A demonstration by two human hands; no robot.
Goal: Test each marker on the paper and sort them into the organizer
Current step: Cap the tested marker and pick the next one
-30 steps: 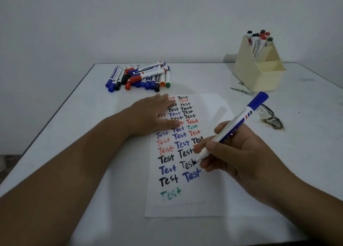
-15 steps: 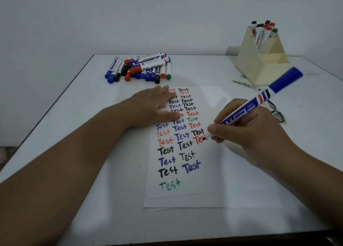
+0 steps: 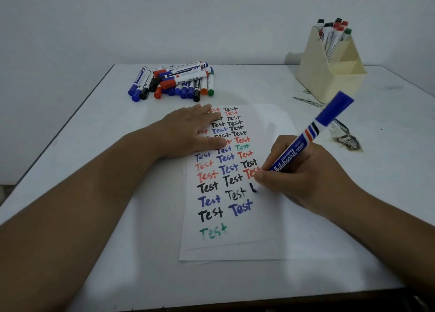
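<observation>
Pinching a blue whiteboard marker [image 3: 303, 144] with curled fingers, the right hand [image 3: 306, 177] sets its tip on the paper [image 3: 266, 229] beside a fresh dark stroke. The left hand [image 3: 188, 132] lies flat, fingers straight, pressing the paper's far left part. Far left lies a pile of markers [image 3: 174, 81]; far right stands the cream organizer [image 3: 329, 76], holding several capped markers.

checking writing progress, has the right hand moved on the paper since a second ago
Yes. The right hand carried the blue marker up the paper, from beside the lowest blue Test to the row above.
</observation>
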